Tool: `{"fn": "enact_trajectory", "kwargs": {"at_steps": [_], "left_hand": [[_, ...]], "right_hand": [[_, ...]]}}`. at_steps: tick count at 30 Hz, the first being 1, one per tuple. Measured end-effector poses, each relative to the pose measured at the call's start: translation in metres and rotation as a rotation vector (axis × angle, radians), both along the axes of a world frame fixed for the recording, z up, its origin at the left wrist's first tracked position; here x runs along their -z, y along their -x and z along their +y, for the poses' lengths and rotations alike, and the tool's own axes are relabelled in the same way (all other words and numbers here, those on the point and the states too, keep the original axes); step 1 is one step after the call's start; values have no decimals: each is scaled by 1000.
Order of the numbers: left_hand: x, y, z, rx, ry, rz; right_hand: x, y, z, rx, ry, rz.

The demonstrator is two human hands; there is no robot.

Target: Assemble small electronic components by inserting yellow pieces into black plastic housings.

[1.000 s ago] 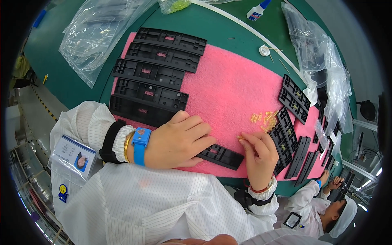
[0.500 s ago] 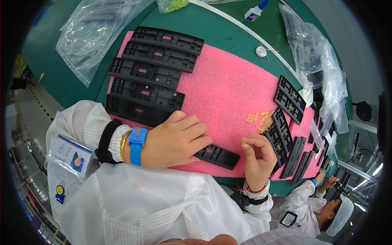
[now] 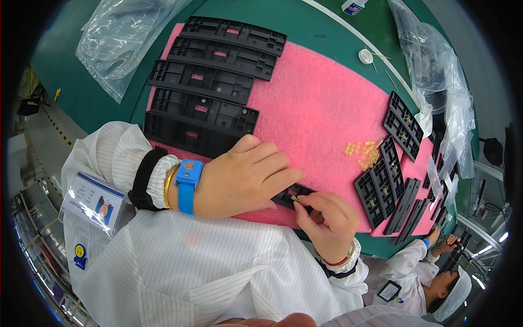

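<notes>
The left hand, fingers loosely curled, held the left end of a narrow, ribbed black plastic bar near the close edge of the pink fibrous mat. The right hand pinched a tiny yellowish piece between thumb and forefinger at the bar; whether they touched was too small to tell. Loose translucent yellow pieces lay toward the mat's right edge, five ribbed black plastic panels along its left.
</notes>
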State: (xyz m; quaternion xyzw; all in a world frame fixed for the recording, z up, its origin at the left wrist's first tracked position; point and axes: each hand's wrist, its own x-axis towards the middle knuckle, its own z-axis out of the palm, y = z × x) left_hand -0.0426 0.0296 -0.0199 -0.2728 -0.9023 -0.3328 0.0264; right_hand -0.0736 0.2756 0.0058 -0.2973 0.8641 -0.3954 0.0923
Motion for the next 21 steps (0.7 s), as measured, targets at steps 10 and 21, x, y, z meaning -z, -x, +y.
{"fn": "enact_trajectory", "kwargs": {"at_steps": [10,21], "left_hand": [[4,-1,-1,45,44,53],[7,-2,0,31,53,65]], "right_hand": [[1,4,-6,-93,-81,152],[0,9,-6,-143,-129,88]]}}
